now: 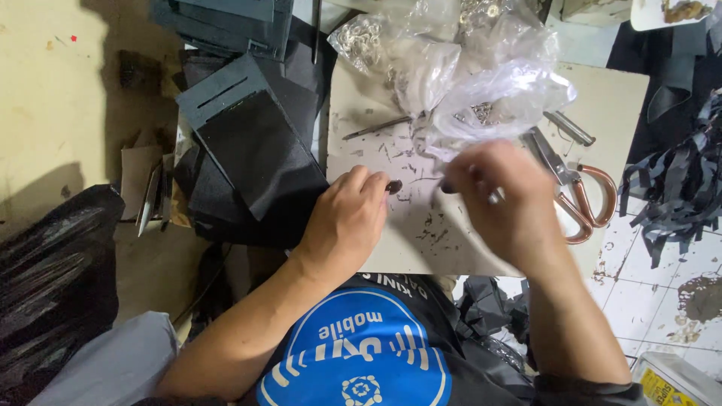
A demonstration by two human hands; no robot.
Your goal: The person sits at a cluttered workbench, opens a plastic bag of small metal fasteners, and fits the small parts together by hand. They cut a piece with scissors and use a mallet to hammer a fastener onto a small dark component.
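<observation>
Dark, small and round, a stud [393, 186] sits pinched at the left hand [347, 218] fingers, resting on the scarred counter [451, 240]. At three o'clock the right hand [502, 197], blurred, curls knuckles-up; its grip cannot be told. Copper-handled scissors [577, 197] lie beyond, clear bags [481, 83] at twelve.

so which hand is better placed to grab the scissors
Right, most likely. The right hand hovers beside the copper-handled scissors at the board's right edge, while the left hand pinches a small dark round piece farther away.
</observation>
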